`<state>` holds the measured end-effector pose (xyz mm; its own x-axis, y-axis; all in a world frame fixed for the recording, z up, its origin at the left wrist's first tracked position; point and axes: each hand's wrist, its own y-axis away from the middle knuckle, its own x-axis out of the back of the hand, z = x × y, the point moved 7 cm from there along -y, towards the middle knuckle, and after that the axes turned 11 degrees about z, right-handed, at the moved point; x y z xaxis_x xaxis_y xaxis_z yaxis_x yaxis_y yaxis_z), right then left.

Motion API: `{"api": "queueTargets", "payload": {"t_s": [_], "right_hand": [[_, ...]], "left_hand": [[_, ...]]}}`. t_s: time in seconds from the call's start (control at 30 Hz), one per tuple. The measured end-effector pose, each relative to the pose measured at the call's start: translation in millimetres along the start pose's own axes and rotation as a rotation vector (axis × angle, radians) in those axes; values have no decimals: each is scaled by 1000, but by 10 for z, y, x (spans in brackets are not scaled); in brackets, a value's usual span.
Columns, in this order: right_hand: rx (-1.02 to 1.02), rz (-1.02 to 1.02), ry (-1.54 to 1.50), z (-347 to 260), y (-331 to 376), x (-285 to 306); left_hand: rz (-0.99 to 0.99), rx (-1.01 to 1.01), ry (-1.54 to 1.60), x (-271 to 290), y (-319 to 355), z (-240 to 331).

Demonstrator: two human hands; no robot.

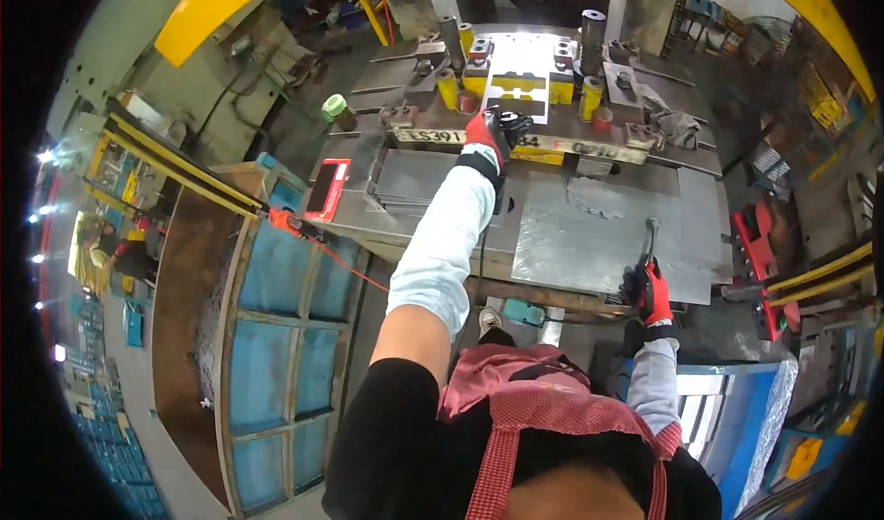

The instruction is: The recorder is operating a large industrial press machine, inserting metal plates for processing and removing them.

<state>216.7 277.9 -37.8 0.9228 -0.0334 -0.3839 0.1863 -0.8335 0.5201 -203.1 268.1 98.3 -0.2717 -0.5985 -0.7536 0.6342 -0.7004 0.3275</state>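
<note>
My left hand (485, 135), in a red and black glove with a white sleeve, reaches forward to the front edge of the press die (516, 78), which carries yellow blocks. Its fingers lie against the dark die parts, and I cannot tell whether they hold anything. Close to my body at the table's near edge, my right hand (650, 292) wears the same kind of glove and grips a thin metal rod (650, 239). The rod points away from me over a flat grey metal sheet (589, 244). A cut metal piece (596, 196) lies on the plate behind the sheet.
A red-framed panel (326, 189) sits at the table's left. A brown bin (189, 336) and blue crate panels (276, 336) stand on my left. A red control box (760, 244) is on the right, a green can (336, 109) at the back left.
</note>
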Motion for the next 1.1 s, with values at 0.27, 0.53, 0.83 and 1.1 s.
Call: {"api": "queueTargets", "payload": {"t_s": [0.27, 0.53, 0.83, 1.1], "right_hand": [[455, -96, 210, -736, 429, -1064], [271, -672, 380, -1152, -272, -3755], [615, -535, 413, -1358, 41, -3288], [265, -184, 637, -558, 412, -1173]], "left_hand": [[1, 59, -60, -14, 117, 25], [-67, 305, -159, 105, 137, -14], [-362, -347, -397, 193, 181, 352], [-120, -820, -928, 1852, 1187, 921]]}}
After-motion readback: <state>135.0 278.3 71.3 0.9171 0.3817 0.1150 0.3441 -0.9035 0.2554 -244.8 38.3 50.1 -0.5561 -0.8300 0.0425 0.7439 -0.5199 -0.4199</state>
